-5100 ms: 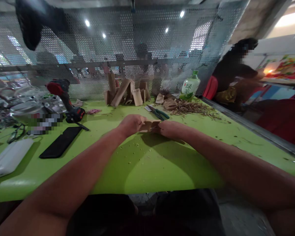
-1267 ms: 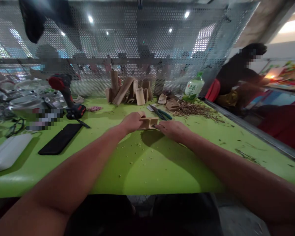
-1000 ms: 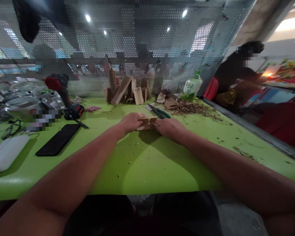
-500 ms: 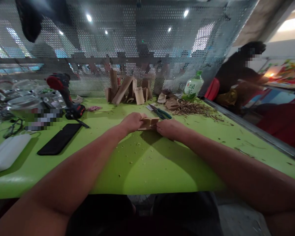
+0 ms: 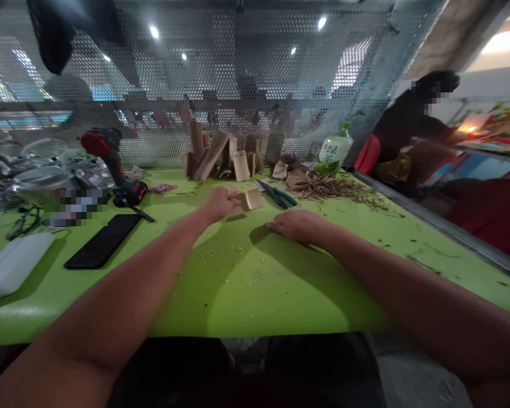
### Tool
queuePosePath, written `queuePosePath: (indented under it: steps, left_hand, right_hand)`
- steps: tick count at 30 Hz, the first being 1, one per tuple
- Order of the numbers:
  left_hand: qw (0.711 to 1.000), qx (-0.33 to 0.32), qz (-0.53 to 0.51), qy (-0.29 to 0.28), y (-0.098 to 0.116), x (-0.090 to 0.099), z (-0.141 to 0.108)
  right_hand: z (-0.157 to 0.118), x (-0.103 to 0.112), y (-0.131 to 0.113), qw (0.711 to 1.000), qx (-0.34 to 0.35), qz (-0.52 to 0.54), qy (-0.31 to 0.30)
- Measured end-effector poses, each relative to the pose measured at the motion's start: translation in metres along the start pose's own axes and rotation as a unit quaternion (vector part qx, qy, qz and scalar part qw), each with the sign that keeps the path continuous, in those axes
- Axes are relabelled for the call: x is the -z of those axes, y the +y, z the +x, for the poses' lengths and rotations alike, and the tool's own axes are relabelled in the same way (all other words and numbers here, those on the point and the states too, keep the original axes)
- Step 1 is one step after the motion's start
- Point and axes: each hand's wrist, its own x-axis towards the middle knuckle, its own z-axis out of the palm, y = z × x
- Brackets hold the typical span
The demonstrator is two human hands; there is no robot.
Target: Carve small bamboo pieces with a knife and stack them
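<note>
A small pale wooden piece (image 5: pixel 252 199) is gripped at its left side by my left hand (image 5: pixel 221 204), whose fingers are closed on it just above the green table. To the right, my right hand (image 5: pixel 295 225) rests low over the table with its fingers together; something small and dark shows at the fingertips, too small to make out. Pliers with dark green handles (image 5: pixel 283 198) lie behind my right hand. Pale crumbs are scattered over the green table (image 5: pixel 246 294) in front of my hands.
Upright wooden pieces (image 5: pixel 212 158) stand at the back. A green-capped bottle (image 5: pixel 335 148) is beside a pile of brown scraps (image 5: pixel 340 188). On the left are a drill (image 5: pixel 110 164), a black case (image 5: pixel 102 241) and a white object (image 5: pixel 17 265). A person (image 5: pixel 416 124) sits at right.
My left hand has moved slightly left and back with the wooden piece. My right hand has come away from that piece, so a gap now separates my hands.
</note>
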Motion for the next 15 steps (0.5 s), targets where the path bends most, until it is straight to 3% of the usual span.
queuePosePath:
  steps: [4,7,9,15]
  left_hand:
    - [0.998,-0.032,0.016,-0.047,-0.003,-0.013,0.0]
    - [0.997,-0.05,0.023,-0.053,-0.004,-0.016,-0.001]
    - [0.998,-0.041,0.002,-0.053,-0.003,-0.015,-0.001]
    - [0.99,0.02,-0.118,-0.07,-0.001,-0.01,-0.003]
  right_hand:
    - [0.002,-0.001,0.003,1.0,0.016,0.01,0.019]
    - [0.005,0.0,0.007,0.996,-0.037,0.073,0.036]
    - [0.004,0.0,0.011,0.991,-0.063,0.102,0.06]
    - [0.0,-0.003,0.026,0.979,-0.054,0.145,0.133]
